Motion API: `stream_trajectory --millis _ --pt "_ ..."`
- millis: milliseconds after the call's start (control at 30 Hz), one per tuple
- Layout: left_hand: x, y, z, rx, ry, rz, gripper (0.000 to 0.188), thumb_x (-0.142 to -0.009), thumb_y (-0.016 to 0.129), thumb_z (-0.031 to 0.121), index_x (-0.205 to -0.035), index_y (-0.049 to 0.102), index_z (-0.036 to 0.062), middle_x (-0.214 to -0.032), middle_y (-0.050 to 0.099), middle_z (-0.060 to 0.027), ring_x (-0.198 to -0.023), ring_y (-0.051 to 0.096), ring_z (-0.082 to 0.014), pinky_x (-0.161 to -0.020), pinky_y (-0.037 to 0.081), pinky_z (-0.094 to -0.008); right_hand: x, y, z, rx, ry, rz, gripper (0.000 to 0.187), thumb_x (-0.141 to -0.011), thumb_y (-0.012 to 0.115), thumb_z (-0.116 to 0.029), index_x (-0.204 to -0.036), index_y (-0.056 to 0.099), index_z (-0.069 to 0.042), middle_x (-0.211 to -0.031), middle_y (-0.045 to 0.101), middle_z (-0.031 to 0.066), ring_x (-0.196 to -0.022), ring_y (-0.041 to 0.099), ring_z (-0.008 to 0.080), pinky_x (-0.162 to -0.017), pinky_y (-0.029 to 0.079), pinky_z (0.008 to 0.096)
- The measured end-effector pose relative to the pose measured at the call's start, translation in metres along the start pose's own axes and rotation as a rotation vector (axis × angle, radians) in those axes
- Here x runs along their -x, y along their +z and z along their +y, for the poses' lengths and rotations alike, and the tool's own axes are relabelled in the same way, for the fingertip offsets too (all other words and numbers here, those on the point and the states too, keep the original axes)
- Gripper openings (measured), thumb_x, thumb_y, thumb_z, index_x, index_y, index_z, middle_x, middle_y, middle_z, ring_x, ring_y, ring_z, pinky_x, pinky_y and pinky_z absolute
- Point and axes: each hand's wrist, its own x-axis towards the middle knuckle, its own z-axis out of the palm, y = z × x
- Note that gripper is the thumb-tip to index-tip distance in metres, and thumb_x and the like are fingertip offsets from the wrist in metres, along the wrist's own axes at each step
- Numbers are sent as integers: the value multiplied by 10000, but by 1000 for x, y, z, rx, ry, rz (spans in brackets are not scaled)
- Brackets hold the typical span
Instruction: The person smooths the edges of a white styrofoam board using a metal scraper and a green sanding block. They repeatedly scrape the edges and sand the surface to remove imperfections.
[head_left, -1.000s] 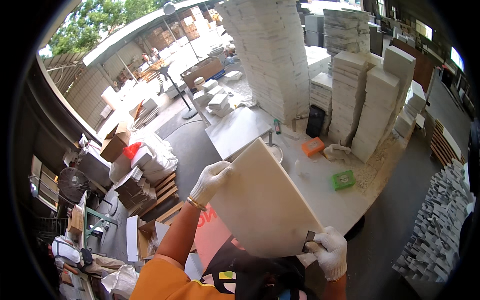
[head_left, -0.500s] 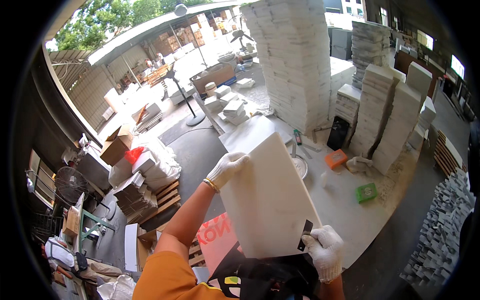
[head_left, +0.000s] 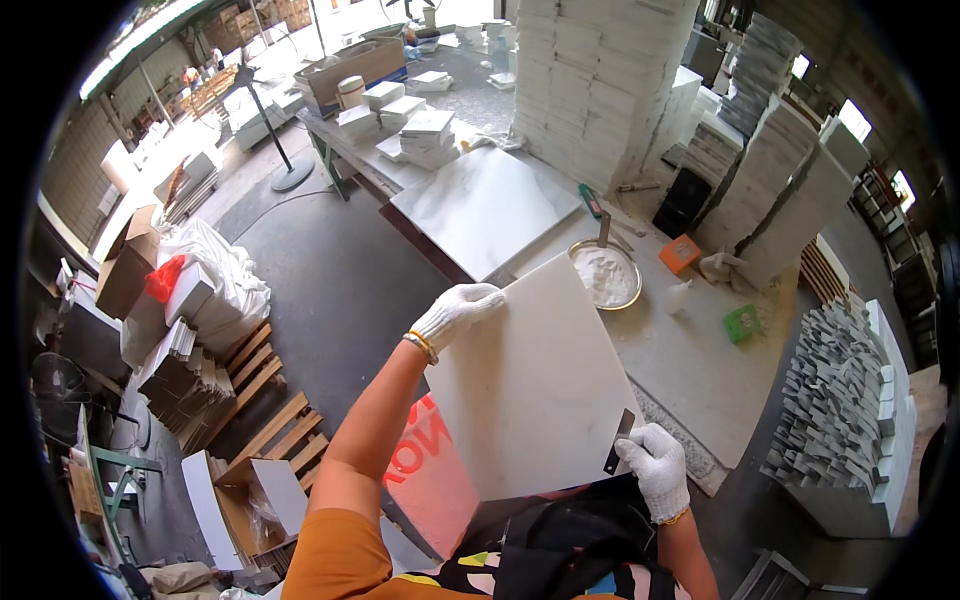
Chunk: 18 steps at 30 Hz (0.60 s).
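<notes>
A large white marble tile (head_left: 530,390) is held tilted in front of my body. My left hand (head_left: 460,312), in a white knit glove, grips its upper left edge. At the lower right edge my gloved right hand (head_left: 656,470) pinches a dark flat blade with small holes (head_left: 619,443), which lies against the tile's face near that edge. Whether the right fingers also hold the tile is hidden. Beyond the tile, a round metal bowl of white paste (head_left: 608,276) has a tool standing in it. Another white marble slab (head_left: 487,210) lies flat on the bench to the left.
On the worktable (head_left: 720,385) sit an orange box (head_left: 680,254) and a green box (head_left: 742,323). Tall stacks of tiles (head_left: 600,90) rise behind. Left are wooden pallets (head_left: 255,385) and an open carton (head_left: 250,505); right stand many grey stone pieces (head_left: 835,400).
My view has tipped further down, showing more of the bowl and the flat slab. Both hands keep their grips on the tile and the blade, and the tile has shifted slightly.
</notes>
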Motion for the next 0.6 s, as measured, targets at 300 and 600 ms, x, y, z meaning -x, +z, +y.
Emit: stream_trajectory --millis 300,600 --pt "-24 6 -2 -134 -91 -39 531 -967 630 497 -1186 707 19 -992 687 -5 -914 595 -111 -843 495 -287 -31 3 20 -91 200 -42 169 -874 755 -103 -811 672 30 -759 591 35 -712 538 120 -652 433 288" --pt "-59 25 -11 -143 -126 -29 543 -959 642 507 -1153 715 5 -957 679 -14 -902 593 -116 -851 490 -281 -48 -9 17 67 81 -81 138 -815 759 -72 -783 657 16 -728 575 77 -657 542 188 -617 435 327"
